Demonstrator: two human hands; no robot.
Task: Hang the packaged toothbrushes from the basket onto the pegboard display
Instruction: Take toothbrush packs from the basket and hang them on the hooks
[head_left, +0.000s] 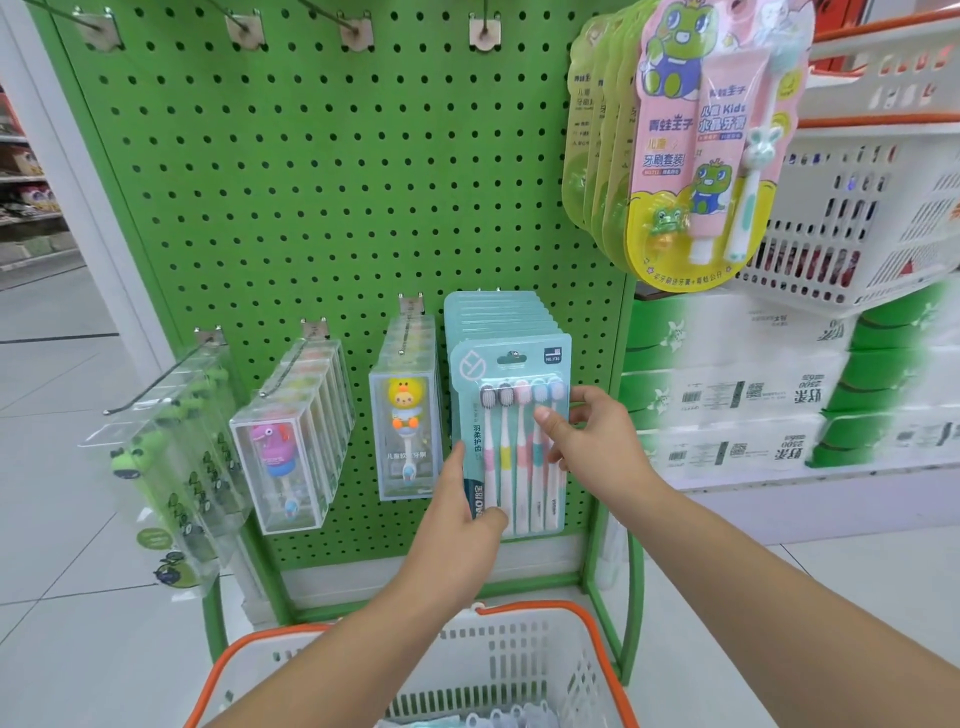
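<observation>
A teal multi-pack of toothbrushes (511, 395) hangs at the front of a stack on a hook of the green pegboard (311, 208). My left hand (462, 525) holds the pack's lower left edge, thumb across the front. My right hand (582, 441) pinches its right edge at mid height. Below, the white basket with an orange rim (514, 613) holds more packs, partly visible at the bottom edge.
Clear boxed children's toothbrushes hang on three hooks to the left (405, 415). Frog-themed kids' toothpaste sets (711, 135) hang at the upper right. Several bare hooks (483, 31) line the pegboard's top. White baskets and stacked tissue boxes (753, 395) fill the shelves on the right.
</observation>
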